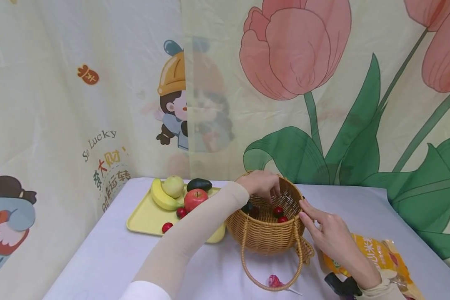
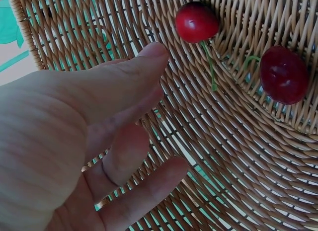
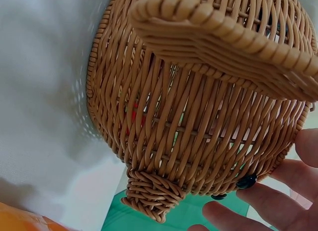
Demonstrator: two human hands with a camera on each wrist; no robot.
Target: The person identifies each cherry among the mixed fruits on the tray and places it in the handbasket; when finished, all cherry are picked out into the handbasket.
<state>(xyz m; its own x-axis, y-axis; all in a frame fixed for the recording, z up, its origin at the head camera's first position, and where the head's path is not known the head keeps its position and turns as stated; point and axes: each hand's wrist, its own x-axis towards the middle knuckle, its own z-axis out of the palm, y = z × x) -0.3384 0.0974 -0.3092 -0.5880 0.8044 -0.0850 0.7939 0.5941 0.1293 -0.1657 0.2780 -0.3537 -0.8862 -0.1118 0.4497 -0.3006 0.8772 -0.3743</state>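
Observation:
My left hand (image 1: 260, 185) reaches over the rim into a wicker basket (image 1: 270, 239), its fingers loosely bent. In the left wrist view I see nothing between the thumb and fingers of the left hand (image 2: 109, 136). Inside the basket, a bright red cherry (image 2: 196, 22) and a darker cherry (image 2: 284, 74) lie close to those fingers. A dark round thing (image 1: 247, 207) sits at the basket's left side, partly hidden. With fairly straight fingers, my right hand (image 1: 331, 235) touches the basket's right rim; the right wrist view shows its fingers (image 3: 273, 203) along the outside.
Left of the basket, a yellow tray (image 1: 144, 218) carries a banana (image 1: 161, 198), a pale green round fruit (image 1: 173, 186), a dark avocado (image 1: 199, 184), an apple (image 1: 196, 200) and cherries (image 1: 167, 227). A wrapped lollipop (image 1: 275, 281) lies by the basket handle; an orange packet (image 1: 382, 254) lies right.

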